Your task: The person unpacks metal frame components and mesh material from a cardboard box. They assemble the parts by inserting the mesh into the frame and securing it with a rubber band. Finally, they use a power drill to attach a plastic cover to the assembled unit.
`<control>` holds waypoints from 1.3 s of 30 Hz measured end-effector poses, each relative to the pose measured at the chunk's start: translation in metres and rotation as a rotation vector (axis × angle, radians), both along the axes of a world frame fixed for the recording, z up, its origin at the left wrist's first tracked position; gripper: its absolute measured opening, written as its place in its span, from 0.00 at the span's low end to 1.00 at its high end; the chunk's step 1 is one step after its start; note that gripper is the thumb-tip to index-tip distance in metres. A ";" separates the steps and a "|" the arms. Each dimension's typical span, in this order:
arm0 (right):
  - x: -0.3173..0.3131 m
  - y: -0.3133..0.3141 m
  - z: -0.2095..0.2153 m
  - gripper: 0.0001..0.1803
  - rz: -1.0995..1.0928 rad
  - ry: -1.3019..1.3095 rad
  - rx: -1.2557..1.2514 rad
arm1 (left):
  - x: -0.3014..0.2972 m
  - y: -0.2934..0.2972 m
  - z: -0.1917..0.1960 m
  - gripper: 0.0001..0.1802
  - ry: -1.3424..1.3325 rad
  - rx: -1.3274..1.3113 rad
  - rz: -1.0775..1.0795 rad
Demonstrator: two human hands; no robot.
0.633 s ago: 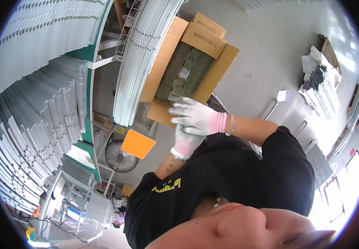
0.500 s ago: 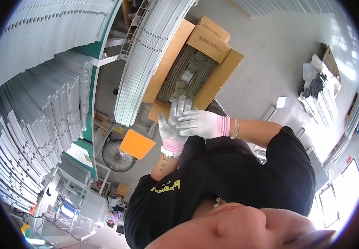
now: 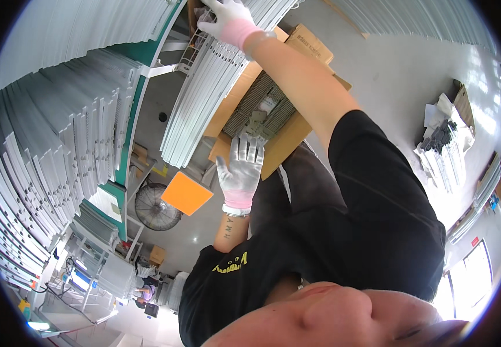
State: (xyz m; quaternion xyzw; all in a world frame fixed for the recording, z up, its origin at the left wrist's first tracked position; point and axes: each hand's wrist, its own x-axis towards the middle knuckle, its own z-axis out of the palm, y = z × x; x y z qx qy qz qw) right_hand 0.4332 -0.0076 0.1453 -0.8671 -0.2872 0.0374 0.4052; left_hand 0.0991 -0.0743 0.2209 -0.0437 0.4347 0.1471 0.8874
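White-gloved and pink-cuffed, the right hand point(image 3: 225, 13) reaches up onto the stack of long white slats point(image 3: 204, 87), its grip not discernible, while the left hand point(image 3: 240, 170) hovers open, fingers spread, just below the cardboard box point(image 3: 285, 136) of dark parts.
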 end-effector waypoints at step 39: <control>-0.181 -0.220 -0.126 0.24 -0.090 0.812 0.148 | 0.256 0.133 -0.145 0.57 0.613 2.775 -1.479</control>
